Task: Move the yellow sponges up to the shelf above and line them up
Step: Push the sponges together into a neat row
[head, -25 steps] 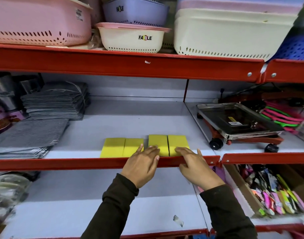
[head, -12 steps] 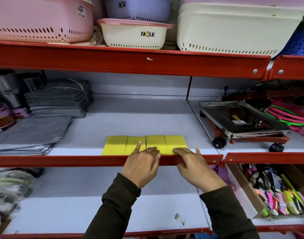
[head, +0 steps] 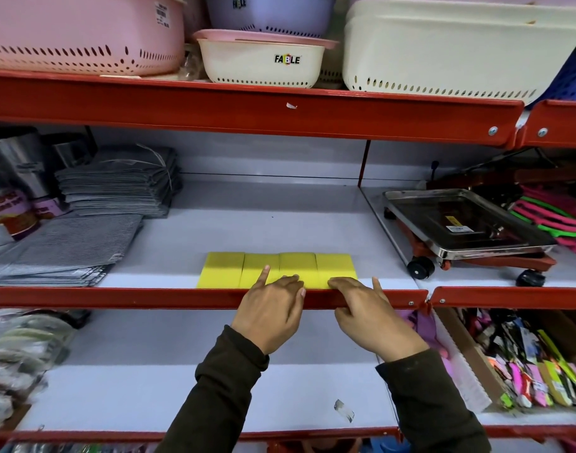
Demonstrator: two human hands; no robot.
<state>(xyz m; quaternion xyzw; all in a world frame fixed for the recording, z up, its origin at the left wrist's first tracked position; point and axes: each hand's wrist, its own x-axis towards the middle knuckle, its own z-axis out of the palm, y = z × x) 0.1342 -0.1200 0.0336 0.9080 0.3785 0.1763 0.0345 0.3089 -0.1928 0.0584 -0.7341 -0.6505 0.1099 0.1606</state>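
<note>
Several yellow sponges (head: 276,268) lie side by side in one tight row at the front of the middle white shelf (head: 267,223), just behind its red lip. My left hand (head: 271,310) rests over the lip with fingertips on the middle sponges, fingers apart. My right hand (head: 366,313) lies on the lip beside it, fingertips touching the rightmost sponge. Neither hand grips a sponge. The sponges' front edges are hidden by the lip and my fingers.
Grey cloth stacks (head: 116,184) and flat grey mats (head: 64,250) fill the shelf's left. A steel tray on a wheeled red trolley (head: 463,223) stands to the right. Plastic baskets (head: 263,57) sit on the shelf above. A box of packaged items (head: 522,361) sits lower right.
The gap between the left and right sponge pairs has closed, so the sponges now form one joined row. My hands stayed at the shelf lip.
</note>
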